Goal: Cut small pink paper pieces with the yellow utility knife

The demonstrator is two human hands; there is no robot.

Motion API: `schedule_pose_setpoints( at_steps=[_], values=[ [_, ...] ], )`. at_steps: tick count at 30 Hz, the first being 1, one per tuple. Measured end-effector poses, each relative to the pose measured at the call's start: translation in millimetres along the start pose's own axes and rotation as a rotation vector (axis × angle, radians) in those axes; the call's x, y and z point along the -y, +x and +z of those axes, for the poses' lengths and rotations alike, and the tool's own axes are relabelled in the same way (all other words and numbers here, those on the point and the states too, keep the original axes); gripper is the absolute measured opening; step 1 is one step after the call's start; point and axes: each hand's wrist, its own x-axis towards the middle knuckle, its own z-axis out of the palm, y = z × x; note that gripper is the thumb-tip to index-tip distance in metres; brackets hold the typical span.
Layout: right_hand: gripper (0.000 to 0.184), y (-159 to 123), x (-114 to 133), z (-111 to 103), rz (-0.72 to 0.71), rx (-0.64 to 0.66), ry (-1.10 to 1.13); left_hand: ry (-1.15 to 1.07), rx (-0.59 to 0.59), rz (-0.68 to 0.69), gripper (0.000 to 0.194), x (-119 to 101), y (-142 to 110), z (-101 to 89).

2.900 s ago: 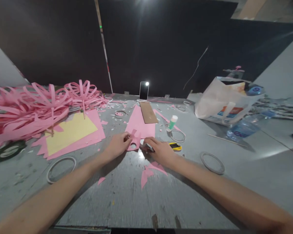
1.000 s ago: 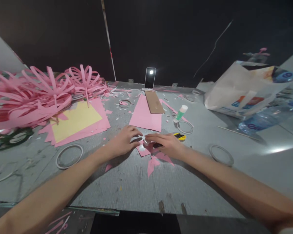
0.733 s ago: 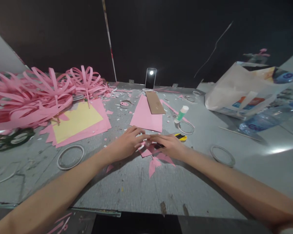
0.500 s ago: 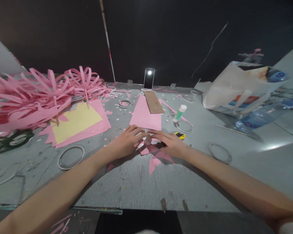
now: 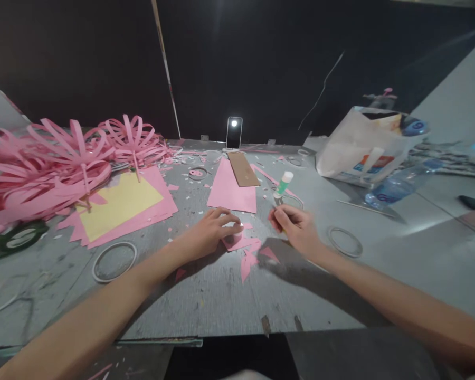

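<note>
My left hand point(image 5: 209, 232) lies on the grey table with its fingers stretched out flat over a small pink paper cut-out point(image 5: 237, 242), pinning it down. My right hand point(image 5: 296, 227) is raised just right of that piece. Its fingers are curled into a pinch near the thumb, and whatever they hold is hidden. Pink scraps point(image 5: 248, 262) lie just in front of the cut-out. A larger pink sheet point(image 5: 233, 191) lies beyond both hands, with a brown cardboard strip point(image 5: 242, 169) at its far end.
A green glue stick point(image 5: 283, 184) and a white ring point(image 5: 291, 201) are past my right hand. More rings point(image 5: 343, 241) point(image 5: 114, 258) lie on both sides. Yellow paper on pink sheets point(image 5: 121, 203) and pink strip flowers point(image 5: 63, 163) fill the left. A lit phone point(image 5: 234, 132), a white bag point(image 5: 360, 153) and a bottle point(image 5: 396, 187) stand behind.
My right hand has left the pink cut-out, risen and moved right with its fingers curled in. The yellow cutter seen beside it earlier is no longer in sight. My left hand stays on the piece.
</note>
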Motion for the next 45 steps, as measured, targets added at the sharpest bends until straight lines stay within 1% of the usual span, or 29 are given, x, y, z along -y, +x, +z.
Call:
schedule_pose_setpoints(
  at_steps=[2, 4, 7, 9, 10, 11, 14, 16, 17, 19, 21, 23, 24, 26, 28, 31, 34, 37, 39, 42, 45],
  values=[
    [0.057, -6.1, -1.5, -8.5, 0.005, -0.014, -0.067, -0.007, 0.030, 0.008, 0.078, -0.3, 0.4, -2.7],
    [0.057, -13.2, 0.5, -14.3, -0.016, -0.081, -0.049, -0.008, 0.060, 0.008, 0.080, -1.4, 1.1, -5.8],
    [0.045, -30.7, 1.6, -15.2, -0.060, -0.264, 0.014, -0.013, 0.081, -0.008, 0.079, -3.9, 1.8, -9.8],
    [0.037, -47.8, -2.2, -12.9, -0.064, -0.333, -0.038, -0.027, 0.078, -0.021, 0.079, -5.3, 1.6, -11.4],
    [0.035, -57.0, -5.0, -11.9, -0.050, -0.319, -0.078, -0.035, 0.076, -0.025, 0.079, -5.7, 1.3, -11.9],
    [0.035, -66.0, -7.7, -11.6, -0.013, -0.273, -0.103, -0.041, 0.075, -0.028, 0.079, -5.7, 1.0, -12.2],
    [0.033, -87.4, -9.2, -15.9, 0.174, -0.109, -0.065, -0.043, 0.081, -0.037, 0.080, -4.3, -0.4, -12.4],
    [0.035, -95.9, -1.9, -21.8, 0.293, -0.022, -0.034, -0.042, 0.084, -0.045, 0.080, -2.8, -1.0, -12.2],
    [0.036, -98.8, 4.0, -24.7, 0.338, 0.026, -0.056, -0.046, 0.082, -0.049, 0.080, -2.1, -1.2, -12.1],
    [0.037, -103.8, 18.0, -28.5, 0.380, 0.137, -0.194, -0.066, 0.076, -0.057, 0.077, -0.7, -1.2, -12.0],
    [0.041, -109.2, 31.5, -28.9, 0.350, 0.234, -0.383, -0.093, 0.068, -0.069, 0.070, 0.6, -0.9, -11.9],
    [0.049, -115.5, 41.8, -27.1, 0.289, 0.316, -0.521, -0.113, 0.064, -0.080, 0.063, 1.9, -0.6, -11.7],
    [0.051, -118.3, 45.4, -26.0, 0.260, 0.362, -0.559, -0.118, 0.063, -0.083, 0.062, 2.4, -0.4, -11.5],
    [0.050, -121.4, 49.9, -24.7, 0.194, 0.461, -0.600, -0.110, 0.065, -0.082, 0.063, 2.9, -0.2, -11.0],
    [0.047, -119.8, 51.7, -24.7, 0.103, 0.518, -0.634, -0.084, 0.073, -0.077, 0.067, 2.5, 0.2, -10.9],
    [0.051, -109.9, 51.0, -25.9, -0.004, 0.531, -0.708, -0.035, 0.085, -0.072, 0.072, -0.2, 1.1, -11.9],
    [0.056, -98.1, 47.9, -24.9, -0.050, 0.509, -0.772, -0.024, 0.084, -0.069, 0.071, -4.3, 2.4, -13.7],
    [0.053, -90.6, 44.9, -17.6, -0.063, 0.458, -0.816, -0.024, 0.072, -0.068, 0.066, -7.2, 4.3, -14.9],
    [0.056, -89.0, 44.4, -9.1, -0.061, 0.446, -0.827, -0.016, 0.076, -0.074, 0.064, -8.0, 5.9, -15.7],
    [0.062, -91.4, 46.4, 2.7, -0.073, 0.449, -0.813, -0.017, 0.087, -0.079, 0.064, -7.8, 8.4, -17.5],
    [0.062, -98.1, 51.1, 5.5, -0.062, 0.458, -0.803, -0.025, 0.079, -0.081, 0.063, -7.2, 10.5, -19.5]
  ],
)
